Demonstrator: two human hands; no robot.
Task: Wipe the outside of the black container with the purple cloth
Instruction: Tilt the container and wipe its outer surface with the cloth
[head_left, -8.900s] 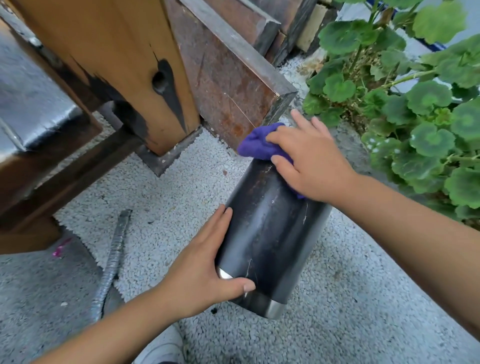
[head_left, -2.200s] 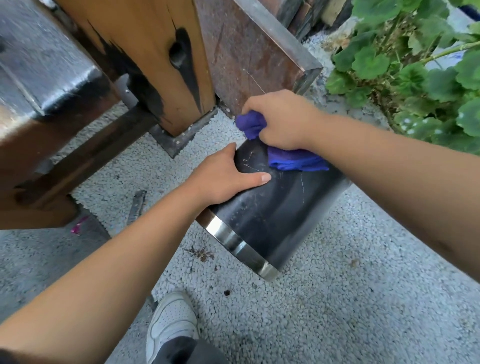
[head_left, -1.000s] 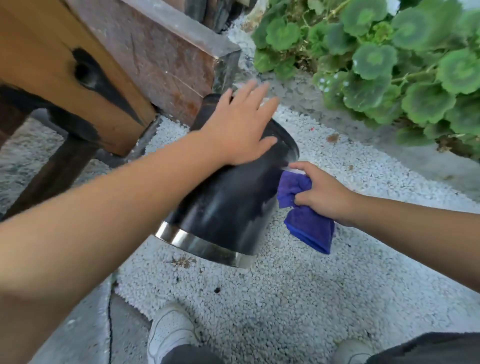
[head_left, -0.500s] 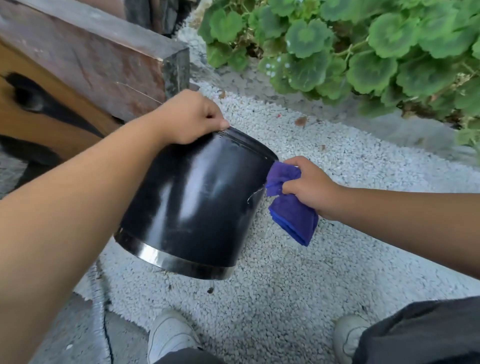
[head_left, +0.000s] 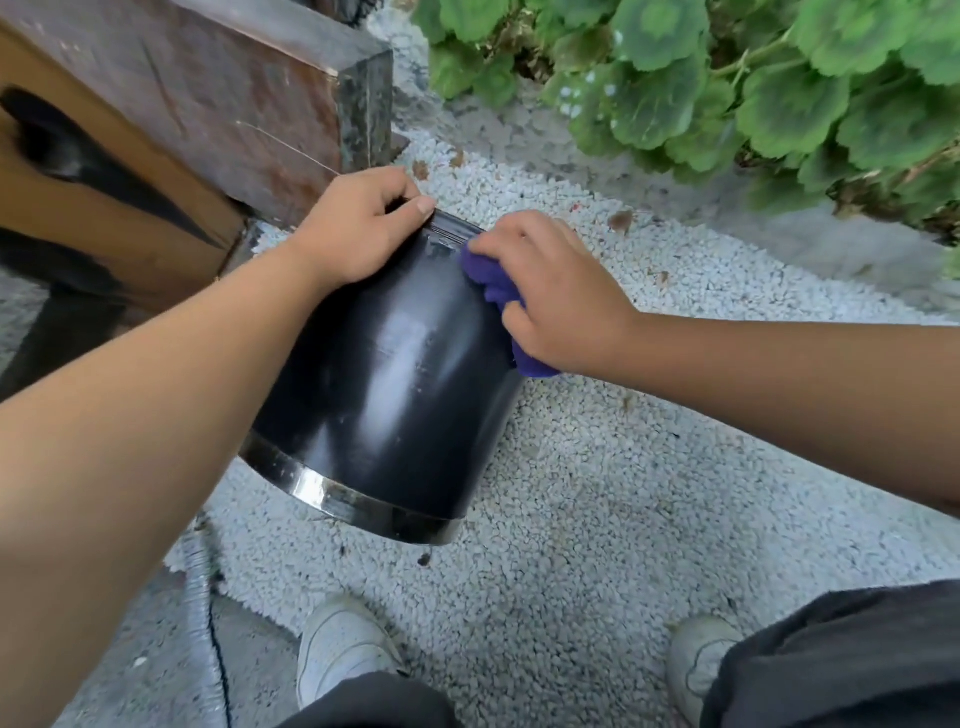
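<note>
Glossy black cylindrical container (head_left: 395, 374) with a shiny silver metal band (head_left: 332, 499) around its near end, tilted over a floor of small white gravel (head_left: 597, 467), far end leaning away toward the weathered brown wooden block (head_left: 218, 98). Left hand (head_left: 358, 228) curled over the far rim, fingers (head_left: 415, 205) closed around that edge and thumb along the black wall. Right hand (head_left: 556, 296) pressed on the upper right side of the wall, fingers (head_left: 498, 241) bunched shut around a crumpled purple cloth (head_left: 493, 280), cloth flat against the black surface and poking out below the palm. Bright streaks of reflected light down the middle of the wall. Round-leaved green plant (head_left: 727, 83) along the far right edge of the gravel. Two white shoes (head_left: 337, 654) at the near edge, dark grey trousers beside them. Grey corrugated hose (head_left: 200, 597) lying at the near left.
</note>
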